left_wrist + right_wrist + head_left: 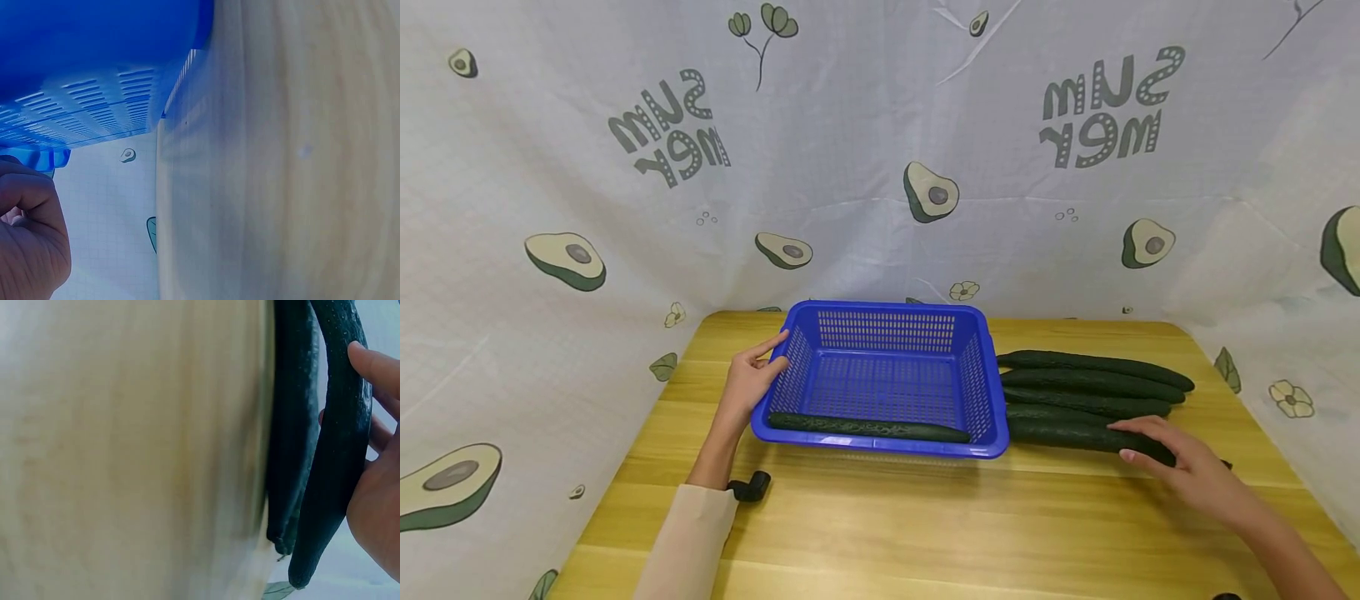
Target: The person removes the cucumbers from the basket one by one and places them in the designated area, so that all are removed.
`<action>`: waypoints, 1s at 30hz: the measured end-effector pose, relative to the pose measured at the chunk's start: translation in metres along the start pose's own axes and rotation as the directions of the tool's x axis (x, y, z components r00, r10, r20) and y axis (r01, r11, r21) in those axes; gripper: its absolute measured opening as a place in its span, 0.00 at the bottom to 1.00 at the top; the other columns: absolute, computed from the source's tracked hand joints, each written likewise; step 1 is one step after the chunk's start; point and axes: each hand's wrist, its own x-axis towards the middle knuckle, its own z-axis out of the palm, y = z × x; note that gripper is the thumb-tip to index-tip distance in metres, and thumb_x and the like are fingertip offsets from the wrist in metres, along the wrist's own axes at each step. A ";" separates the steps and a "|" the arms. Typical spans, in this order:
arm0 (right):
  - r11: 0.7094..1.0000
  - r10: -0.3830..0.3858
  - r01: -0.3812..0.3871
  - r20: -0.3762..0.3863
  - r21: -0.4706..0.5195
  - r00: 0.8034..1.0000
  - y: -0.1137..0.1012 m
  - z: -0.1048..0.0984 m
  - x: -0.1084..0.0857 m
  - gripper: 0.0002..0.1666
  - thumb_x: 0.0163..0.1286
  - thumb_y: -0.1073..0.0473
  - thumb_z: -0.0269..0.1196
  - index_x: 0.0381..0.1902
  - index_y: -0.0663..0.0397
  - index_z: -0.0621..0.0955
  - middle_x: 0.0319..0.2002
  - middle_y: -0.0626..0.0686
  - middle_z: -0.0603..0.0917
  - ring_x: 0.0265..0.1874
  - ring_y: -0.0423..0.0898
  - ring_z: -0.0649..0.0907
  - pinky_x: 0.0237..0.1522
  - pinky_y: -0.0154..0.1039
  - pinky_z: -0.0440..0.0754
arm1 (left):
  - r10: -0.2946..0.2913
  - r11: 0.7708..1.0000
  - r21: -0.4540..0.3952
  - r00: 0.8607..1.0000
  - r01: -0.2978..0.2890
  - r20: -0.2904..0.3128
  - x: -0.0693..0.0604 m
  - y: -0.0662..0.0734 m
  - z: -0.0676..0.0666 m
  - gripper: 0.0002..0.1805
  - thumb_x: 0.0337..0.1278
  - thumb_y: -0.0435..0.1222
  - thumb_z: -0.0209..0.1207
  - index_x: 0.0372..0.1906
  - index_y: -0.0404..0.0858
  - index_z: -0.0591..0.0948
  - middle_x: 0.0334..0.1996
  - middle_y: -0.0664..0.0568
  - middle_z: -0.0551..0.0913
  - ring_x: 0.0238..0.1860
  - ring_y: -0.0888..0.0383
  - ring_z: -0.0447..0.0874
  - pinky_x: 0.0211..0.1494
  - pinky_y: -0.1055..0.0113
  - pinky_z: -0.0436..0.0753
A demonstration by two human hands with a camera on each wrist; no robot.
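Note:
A blue plastic basket (880, 450) with slotted sides stands on the table, one dark green cucumber (868, 427) lying along its near wall. My left hand (748, 383) grips the basket's left rim between thumb and fingers; the left wrist view shows the curled hand (31, 231) beside the slotted wall. To the basket's right, several cucumbers (1097, 381) lie side by side. My right hand (1187, 467) holds the nearest one toward its right end. In the right wrist view, that cucumber (337, 437) sits between thumb and fingers, raised from another cucumber (290, 412).
The wooden table (880, 525) extends in front of the basket. A pale cloth (857, 167) printed with avocados hangs behind and along both sides. The left ends of the cucumbers lie close against the basket's right side.

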 end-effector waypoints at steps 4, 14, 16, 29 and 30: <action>1.000 -0.006 0.006 -0.009 -0.015 1.000 0.005 0.006 -0.002 0.22 0.70 0.62 0.68 0.61 0.46 0.82 0.55 0.34 0.78 0.53 0.12 0.65 0.43 0.16 0.66 | 0.003 1.000 0.001 1.000 -0.003 0.004 0.000 0.001 0.000 0.31 0.66 0.31 0.60 0.74 0.47 0.75 0.18 0.48 0.85 0.22 0.54 0.88 0.28 0.61 0.88; 0.992 -0.016 0.010 -0.049 -0.122 0.999 0.011 0.013 -0.003 0.22 0.63 0.57 0.74 0.56 0.41 0.86 0.53 0.47 0.84 0.51 0.14 0.66 0.42 0.19 0.69 | 0.009 1.000 0.004 1.000 -0.009 -0.007 0.005 -0.007 -0.001 0.31 0.66 0.32 0.61 0.73 0.50 0.75 0.20 0.45 0.86 0.22 0.53 0.88 0.28 0.61 0.88; 0.986 -0.019 0.010 -0.054 -0.169 0.998 0.011 0.015 -0.002 0.23 0.60 0.56 0.76 0.54 0.42 0.87 0.52 0.51 0.86 0.50 0.19 0.71 0.42 0.24 0.73 | 0.006 1.000 0.006 1.000 -0.006 -0.007 0.005 -0.008 -0.001 0.31 0.66 0.32 0.60 0.74 0.50 0.75 0.19 0.46 0.85 0.22 0.53 0.88 0.28 0.61 0.88; 0.987 0.061 -0.064 -0.027 -0.148 0.998 -0.014 0.008 0.015 0.24 0.65 0.49 0.74 0.56 0.51 0.85 0.53 0.59 0.85 0.50 0.63 0.81 0.46 0.60 0.81 | 0.000 1.000 0.008 1.000 -0.001 0.005 0.000 0.000 -0.001 0.31 0.66 0.31 0.60 0.74 0.47 0.74 0.21 0.44 0.86 0.24 0.50 0.89 0.30 0.59 0.89; 0.987 0.065 -0.068 -0.026 -0.142 0.998 -0.017 0.006 0.017 0.24 0.66 0.49 0.73 0.56 0.51 0.85 0.54 0.58 0.85 0.51 0.63 0.81 0.46 0.60 0.81 | 0.000 1.000 0.009 1.000 0.000 0.005 0.000 0.000 -0.001 0.31 0.66 0.31 0.60 0.74 0.47 0.74 0.20 0.44 0.85 0.24 0.51 0.89 0.30 0.59 0.89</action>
